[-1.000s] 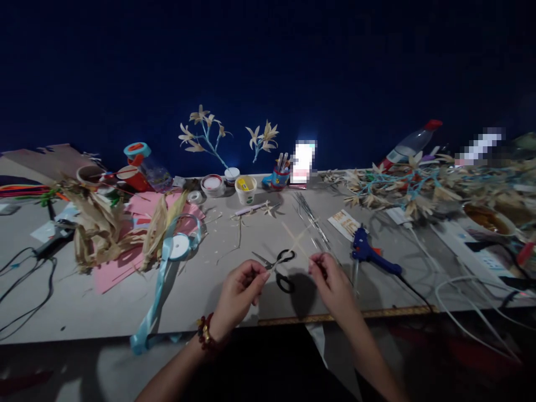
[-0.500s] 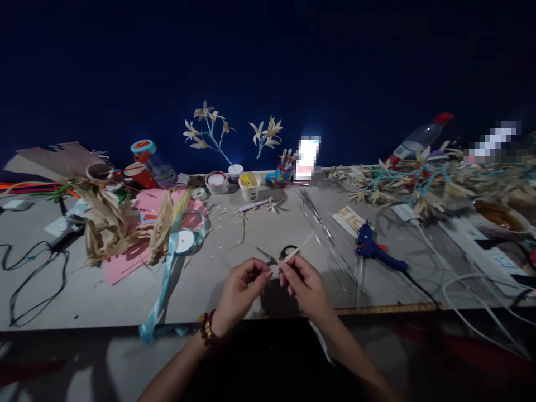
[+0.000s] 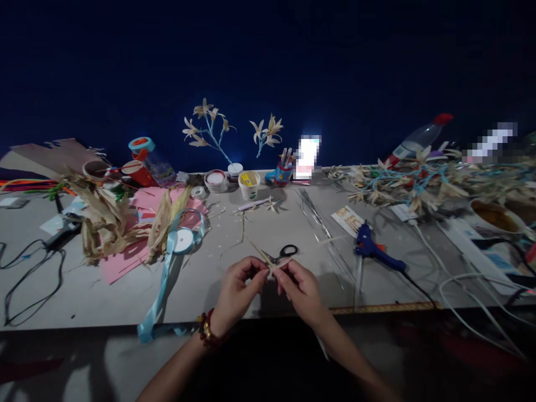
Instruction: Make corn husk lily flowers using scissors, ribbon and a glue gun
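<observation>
My left hand and my right hand meet above the near part of the table, fingertips pinched around a narrow pale strip of dried husk. One end of it points up and to the left; a short pale end shows by my right fingers. The part between the fingertips is small and partly hidden. Just beyond my hands lies a pair of scissors with black handles. Farther off, a thin stem with a pale husk flower rests on the table.
Dried corn husks on pink paper and a light-blue ribbon roll lie left. Metal wires, a blue glue gun and cables are right. Cups, a phone and husk-flower branches line the back.
The husk strip that pointed up and right from my right fingers now shows an end pointing up and left. My right hand has shifted slightly left and down.
</observation>
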`<state>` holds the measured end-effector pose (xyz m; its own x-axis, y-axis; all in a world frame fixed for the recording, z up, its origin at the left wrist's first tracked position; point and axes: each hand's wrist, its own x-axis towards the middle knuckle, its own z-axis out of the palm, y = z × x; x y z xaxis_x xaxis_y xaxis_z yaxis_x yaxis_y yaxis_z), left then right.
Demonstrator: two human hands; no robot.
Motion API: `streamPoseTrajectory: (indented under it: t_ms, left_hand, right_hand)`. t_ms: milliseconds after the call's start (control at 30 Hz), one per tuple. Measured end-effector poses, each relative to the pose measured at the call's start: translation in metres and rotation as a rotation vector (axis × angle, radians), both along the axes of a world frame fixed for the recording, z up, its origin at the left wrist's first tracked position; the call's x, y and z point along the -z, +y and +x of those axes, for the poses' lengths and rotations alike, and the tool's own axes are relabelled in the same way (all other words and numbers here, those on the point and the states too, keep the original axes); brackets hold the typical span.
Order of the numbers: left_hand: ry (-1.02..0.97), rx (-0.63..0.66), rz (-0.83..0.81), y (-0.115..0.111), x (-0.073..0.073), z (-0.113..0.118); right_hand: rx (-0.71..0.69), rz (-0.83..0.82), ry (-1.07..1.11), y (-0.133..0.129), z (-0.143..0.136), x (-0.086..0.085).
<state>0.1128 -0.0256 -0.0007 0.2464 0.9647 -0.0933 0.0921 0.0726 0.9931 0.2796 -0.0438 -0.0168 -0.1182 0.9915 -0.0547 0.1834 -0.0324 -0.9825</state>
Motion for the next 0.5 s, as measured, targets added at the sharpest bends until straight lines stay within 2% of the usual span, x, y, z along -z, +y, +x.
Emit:
streamPoseTrajectory:
  t_ms: [300,500]
  left_hand:
    - [-0.091,0.015,-0.053,-0.0011,-0.0019,0.0005]
    - [0.035,0.011,0.075,-0.0035,-0.0001,-0.0018]
  right_hand:
    - [-0.034,-0.037,0.001,0.0014,0.0006,-0.0054]
    - [-0.064,-0.119,0.127,0.0004,-0.0020,-0.0088]
